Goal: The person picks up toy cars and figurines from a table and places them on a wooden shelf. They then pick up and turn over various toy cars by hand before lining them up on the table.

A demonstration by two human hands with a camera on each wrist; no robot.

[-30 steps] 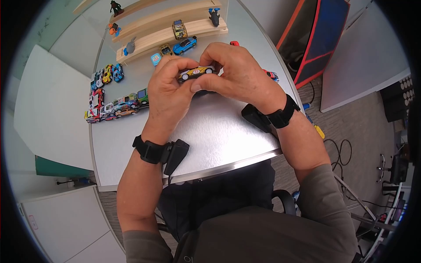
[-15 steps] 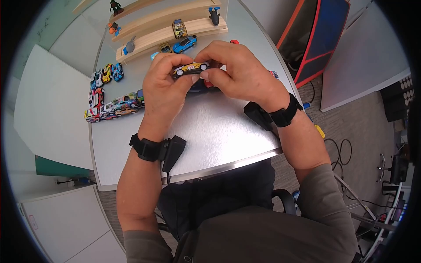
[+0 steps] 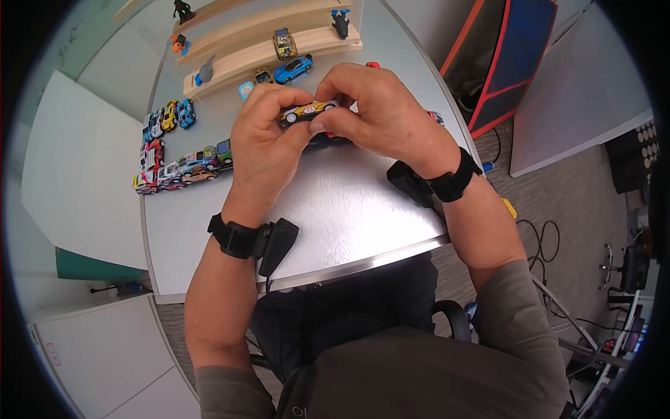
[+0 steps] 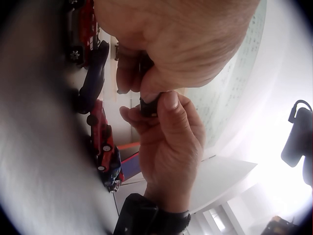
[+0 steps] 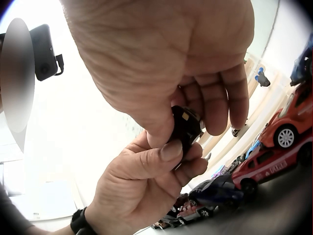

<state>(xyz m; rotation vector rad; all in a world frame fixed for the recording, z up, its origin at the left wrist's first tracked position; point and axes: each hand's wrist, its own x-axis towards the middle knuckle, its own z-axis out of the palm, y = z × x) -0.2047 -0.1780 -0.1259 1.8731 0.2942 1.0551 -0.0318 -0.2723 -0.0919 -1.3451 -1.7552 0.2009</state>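
Both hands hold a small yellow and white toy car (image 3: 307, 112) above the table, its side with the wheels towards the head camera. My left hand (image 3: 267, 143) pinches the left end between thumb and fingers. At the other end my right hand (image 3: 384, 115) grips it, its thumb reaching over to the left thumb. In the right wrist view the car's dark underside (image 5: 186, 128) shows between the two thumbs. Behind the hands, partly covered by them, more toy cars stand on the table, including a red toy car (image 5: 266, 166) and an orange toy car (image 5: 292, 117).
Rows of toy cars (image 3: 201, 160) stand at the table's left. A blue toy car (image 3: 293, 68) sits in front of the stepped wooden rack (image 3: 237, 61), which carries small animal figures and a gold toy car (image 3: 285, 43). The metal table's front edge (image 3: 363, 262) lies near the body.
The right thumb drew back to the right half a second ago and now reaches forward again over the car. Hands and car shifted slightly left, then partly back.
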